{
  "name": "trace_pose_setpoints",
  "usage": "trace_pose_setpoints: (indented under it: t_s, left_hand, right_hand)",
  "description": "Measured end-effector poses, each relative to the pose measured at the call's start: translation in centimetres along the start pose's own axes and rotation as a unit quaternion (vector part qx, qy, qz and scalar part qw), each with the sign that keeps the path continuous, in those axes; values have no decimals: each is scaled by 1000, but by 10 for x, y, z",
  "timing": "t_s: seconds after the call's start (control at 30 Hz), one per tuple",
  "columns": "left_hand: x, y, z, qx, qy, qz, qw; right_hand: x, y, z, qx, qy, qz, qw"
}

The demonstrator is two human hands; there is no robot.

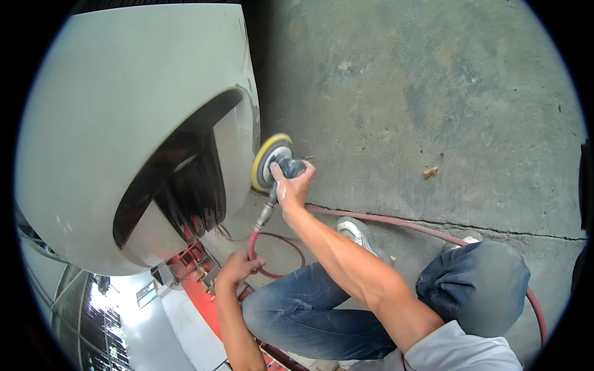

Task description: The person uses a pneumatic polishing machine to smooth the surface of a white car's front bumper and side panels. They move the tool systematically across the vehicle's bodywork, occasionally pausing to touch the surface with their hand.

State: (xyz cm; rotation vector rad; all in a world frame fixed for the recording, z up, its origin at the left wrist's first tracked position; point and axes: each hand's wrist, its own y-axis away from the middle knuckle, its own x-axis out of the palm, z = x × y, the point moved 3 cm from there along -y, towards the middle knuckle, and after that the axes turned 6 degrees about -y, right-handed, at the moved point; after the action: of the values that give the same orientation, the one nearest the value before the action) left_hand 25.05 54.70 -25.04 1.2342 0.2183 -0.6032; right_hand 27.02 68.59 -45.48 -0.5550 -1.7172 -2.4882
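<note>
Item: pneumatic sander (pixel 276 164), yellow-rimmed disc, pressed on edge against the right rim of the white body panel (pixel 111 123). My right hand (pixel 292 185) has its grip clenched around the sander body. Red air hose (pixel 433 232) runs from the sander's base, right of the panel, across the concrete floor (pixel 421 93). My left hand (pixel 238 267), below the panel, has its grip closed on the hose loop. No containers, packages or labels seen.
</note>
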Motion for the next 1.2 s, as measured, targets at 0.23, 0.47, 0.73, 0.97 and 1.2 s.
trace_pose_setpoints:
  t_s: [0.23,0.47,0.73,0.97,1.2]
  left_hand:
    - [-5,3,-14,18,43,-39,998]
    - [-1,3,-37,73,8,-42,996]
    - [13,-11,52,-18,1,22,1000]
    - [12,-47,69,10,-27,-140,990]
    - [20,-9,-30,24,67,202,977]
  right_hand:
    - [15,-1,56,-87,-39,21,995]
    - [14,-13,60,-105,-65,52,991]
    - [-8,53,-35,-11,52,40,998]
    - [6,64,2,-81,59,4,995]
    - [2,-3,12,93,-182,160,966]
